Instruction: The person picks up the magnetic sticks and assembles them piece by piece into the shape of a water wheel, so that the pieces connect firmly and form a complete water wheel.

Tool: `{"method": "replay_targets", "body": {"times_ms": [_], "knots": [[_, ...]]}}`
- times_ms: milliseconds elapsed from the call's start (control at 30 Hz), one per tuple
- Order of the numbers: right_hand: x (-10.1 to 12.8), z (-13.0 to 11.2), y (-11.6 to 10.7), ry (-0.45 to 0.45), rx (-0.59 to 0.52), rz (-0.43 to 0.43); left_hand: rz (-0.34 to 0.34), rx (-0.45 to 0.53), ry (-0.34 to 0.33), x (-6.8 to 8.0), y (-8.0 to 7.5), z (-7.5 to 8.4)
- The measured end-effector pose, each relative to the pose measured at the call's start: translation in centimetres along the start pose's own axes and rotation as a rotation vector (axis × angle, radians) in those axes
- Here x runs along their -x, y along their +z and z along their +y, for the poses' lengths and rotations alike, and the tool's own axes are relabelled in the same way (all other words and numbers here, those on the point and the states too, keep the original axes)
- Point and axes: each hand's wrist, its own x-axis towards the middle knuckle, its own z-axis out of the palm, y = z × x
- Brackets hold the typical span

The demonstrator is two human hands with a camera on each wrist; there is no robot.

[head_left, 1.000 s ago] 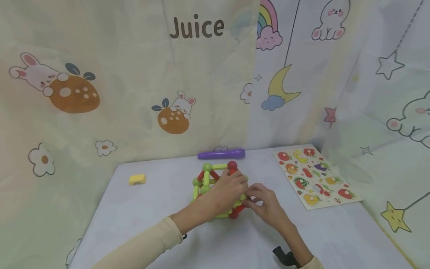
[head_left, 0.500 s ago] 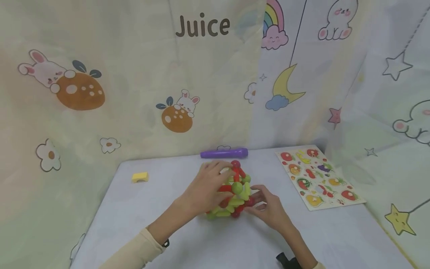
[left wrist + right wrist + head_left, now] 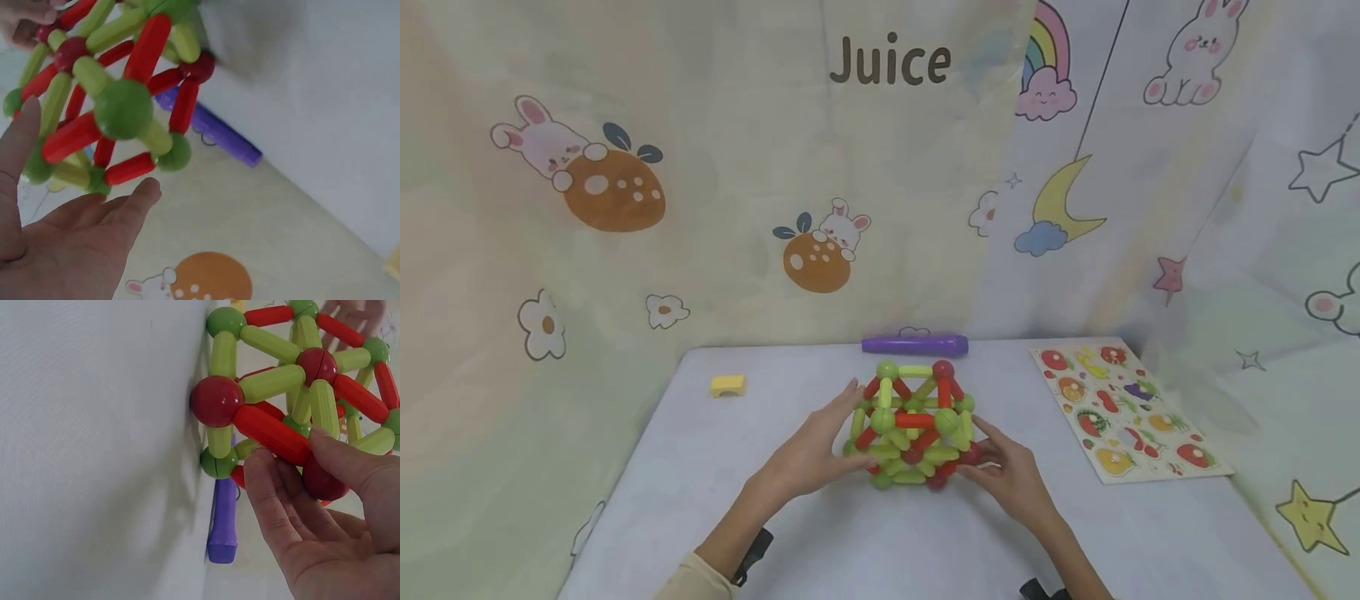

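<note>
A cage-like structure of magnetic building sticks and balls (image 3: 914, 421), in red, green and yellow-green, stands on the white table in the head view. My left hand (image 3: 808, 454) is at its left side, thumb and fingers spread. In the left wrist view, that hand's fingers (image 3: 140, 200) are extended close under the green balls, with the thumb at the other side. At the lower right corner, my right hand (image 3: 1011, 479) holds the structure. The right wrist view shows the thumb and fingers of this hand (image 3: 337, 544) around a red corner ball (image 3: 324, 480).
Behind the structure lies a purple tapered rod (image 3: 915, 345), along the table's back edge. A yellow arched block (image 3: 728, 385) is at the left. A fruit-picture board (image 3: 1126, 408) lies at the right. A printed cloth backdrop (image 3: 715, 275) rises behind the white table (image 3: 865, 550).
My left hand has come off the structure's top and front to its left side, leaving its front in view. My right hand stays at the right corner. The head view has shifted slightly left.
</note>
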Motion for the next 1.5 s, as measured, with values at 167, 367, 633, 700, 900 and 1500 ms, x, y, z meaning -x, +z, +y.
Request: {"method": "replay_targets", "body": {"times_ms": [167,367,633,700,900,1500], "knots": [[-0.2,0.3,-0.2,-0.035,0.003,-0.032,0.002,-0.023,0.041,0.0,1.7,-1.2],[-0.7,0.8,-0.5,-0.087,0.009,-0.061,0.025,-0.075,0.071,-0.3,2.9,-1.3],[-1.7,1.2,-1.3,-0.11,0.047,-0.061,0.049,-0.067,0.052,-1.1,3.5,-1.1],[-1.9,1.3,-1.4,-0.109,0.053,-0.061,0.051,-0.058,0.046,-1.3,3.6,-1.1],[-2.3,1.2,-1.5,-0.104,0.066,-0.062,0.076,-0.039,0.045,-1.5,3.4,-1.3],[-2.1,1.4,-2.0,-0.172,0.071,-0.082,0.074,-0.027,0.044,-1.0,3.2,-2.7]]}}
